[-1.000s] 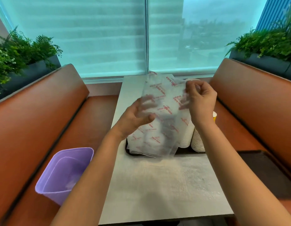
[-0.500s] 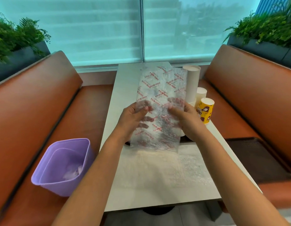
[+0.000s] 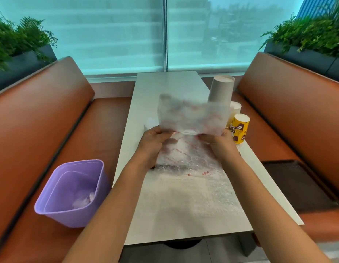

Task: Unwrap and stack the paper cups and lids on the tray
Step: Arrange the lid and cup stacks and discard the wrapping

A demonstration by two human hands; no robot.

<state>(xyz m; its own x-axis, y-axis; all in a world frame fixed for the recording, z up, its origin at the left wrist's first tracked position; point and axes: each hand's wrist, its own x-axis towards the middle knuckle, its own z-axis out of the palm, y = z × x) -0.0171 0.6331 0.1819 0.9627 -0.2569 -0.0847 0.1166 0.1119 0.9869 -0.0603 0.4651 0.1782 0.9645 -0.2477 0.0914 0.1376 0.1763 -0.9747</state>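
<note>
I hold a clear plastic wrapper with red print over the middle of the table. My left hand pinches its left edge and my right hand pinches its right edge. The upper half is folded over toward me and looks blurred. Behind it on the right stand a tall stack of upside-down white paper cups, a shorter white stack and a yellow printed cup stack. The dark tray under them is almost wholly hidden by the wrapper. A white lid shows beside the wrapper's left edge.
A purple bin holding crumpled plastic sits on the left bench. A dark mat or tray lies on the right bench. The white table runs between two orange benches toward the window. Planters stand behind both backrests.
The wrapper hung full length between my hands; now its top half has folded down toward me. My hands have come lower and closer to the table.
</note>
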